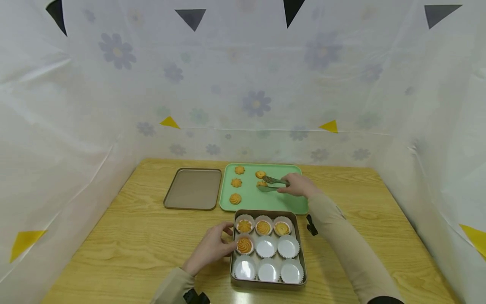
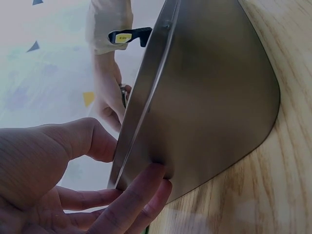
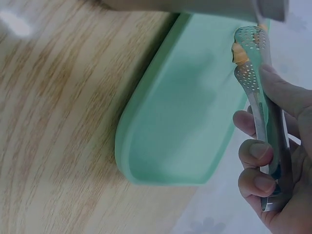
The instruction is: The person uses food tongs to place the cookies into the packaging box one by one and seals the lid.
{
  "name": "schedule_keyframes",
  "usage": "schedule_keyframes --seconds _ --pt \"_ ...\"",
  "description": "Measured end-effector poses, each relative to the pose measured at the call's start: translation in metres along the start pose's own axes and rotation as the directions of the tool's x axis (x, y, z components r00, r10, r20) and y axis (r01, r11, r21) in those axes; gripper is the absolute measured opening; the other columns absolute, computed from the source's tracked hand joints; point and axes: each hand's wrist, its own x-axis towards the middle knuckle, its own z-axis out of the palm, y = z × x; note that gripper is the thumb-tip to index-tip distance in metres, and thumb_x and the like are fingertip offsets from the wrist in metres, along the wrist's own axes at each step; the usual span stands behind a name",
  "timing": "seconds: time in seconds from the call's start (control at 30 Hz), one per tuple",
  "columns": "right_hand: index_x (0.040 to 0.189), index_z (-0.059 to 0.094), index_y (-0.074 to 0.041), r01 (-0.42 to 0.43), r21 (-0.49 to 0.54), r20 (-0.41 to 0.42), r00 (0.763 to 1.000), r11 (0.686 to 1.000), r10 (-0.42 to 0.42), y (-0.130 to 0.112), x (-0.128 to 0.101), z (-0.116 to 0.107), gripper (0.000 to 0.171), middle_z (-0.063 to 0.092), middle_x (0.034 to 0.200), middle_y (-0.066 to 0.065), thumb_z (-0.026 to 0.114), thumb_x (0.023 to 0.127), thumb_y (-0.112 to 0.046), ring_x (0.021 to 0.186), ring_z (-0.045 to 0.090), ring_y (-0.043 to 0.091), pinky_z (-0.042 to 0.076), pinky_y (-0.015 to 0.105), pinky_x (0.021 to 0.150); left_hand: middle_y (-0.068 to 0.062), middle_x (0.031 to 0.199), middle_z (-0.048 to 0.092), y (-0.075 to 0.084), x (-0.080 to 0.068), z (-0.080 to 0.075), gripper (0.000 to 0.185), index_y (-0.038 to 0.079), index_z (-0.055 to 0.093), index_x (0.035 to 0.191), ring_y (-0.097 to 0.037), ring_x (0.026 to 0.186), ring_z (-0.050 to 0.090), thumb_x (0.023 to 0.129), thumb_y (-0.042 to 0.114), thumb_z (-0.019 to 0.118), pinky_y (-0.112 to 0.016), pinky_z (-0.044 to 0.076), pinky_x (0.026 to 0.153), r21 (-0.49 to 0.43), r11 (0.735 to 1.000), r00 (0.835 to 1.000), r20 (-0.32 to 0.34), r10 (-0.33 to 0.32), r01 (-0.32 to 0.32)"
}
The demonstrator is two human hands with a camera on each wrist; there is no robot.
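Observation:
My right hand (image 1: pixel 298 185) grips metal tongs (image 3: pixel 261 122) over the green tray (image 1: pixel 273 205). The perforated tips of the tongs lie around a golden cookie (image 3: pixel 239 52) on that tray; a second cookie (image 1: pixel 260 174) sits just behind it. In front stands a square metal tin (image 1: pixel 269 285) lined with white paper cups (image 1: pixel 265 247). Several cups hold a piped cookie (image 1: pixel 244 245); the others are bare. My left hand (image 1: pixel 212 247) rests at the tin's left side. In the left wrist view its fingertips (image 2: pixel 156 170) touch the outer wall, with the thumb at the rim.
A column of three cookies (image 1: pixel 236 183) lies along the green tray's left side. Left of it sits a flat brown tray (image 1: pixel 193 189). All stand on a wooden table (image 1: pixel 125 236), enclosed at the back and sides by a white patterned curtain (image 1: pixel 228 84).

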Motion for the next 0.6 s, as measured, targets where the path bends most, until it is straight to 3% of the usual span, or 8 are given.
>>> schedule_keyframes --seconds 0.07,0.13,0.6 --pt "0.14 0.056 0.002 -0.007 -0.018 0.005 1.0 1.0 0.007 -0.0009 0.0006 -0.0002 0.057 0.07 0.118 0.017 0.065 0.097 -0.035 0.099 0.067 0.026 0.057 0.045 0.083 -0.021 0.111 0.066 0.0 -0.0001 0.0001 0.064 -0.01 0.052 0.136 -0.022 0.083 0.07 0.08 0.01 0.074 -0.025 0.058 0.064 -0.005 1.0 1.0 0.003 0.0 0.0" --pt "0.142 0.054 0.001 -0.017 -0.026 0.011 1.0 1.0 0.017 -0.0018 0.0015 0.0001 0.06 0.068 0.124 0.018 0.065 0.097 -0.036 0.107 0.067 0.03 0.057 0.049 0.09 -0.021 0.111 0.066 -0.0001 0.0001 0.0002 0.064 -0.011 0.051 0.136 -0.022 0.082 0.07 0.081 0.01 0.073 -0.025 0.058 0.064 -0.009 1.0 1.0 0.005 0.001 -0.001" --pt "0.143 0.053 -0.002 -0.023 -0.083 0.027 0.999 0.996 0.026 -0.0087 0.0032 -0.0024 0.059 0.068 0.125 0.017 0.061 0.099 -0.039 0.113 0.065 0.033 0.055 0.052 0.094 -0.02 0.11 0.066 -0.0009 0.0008 0.0011 0.063 -0.01 0.051 0.137 -0.021 0.082 0.069 0.081 0.01 0.073 -0.023 0.057 0.064 -0.014 1.0 1.0 0.002 -0.008 0.008"
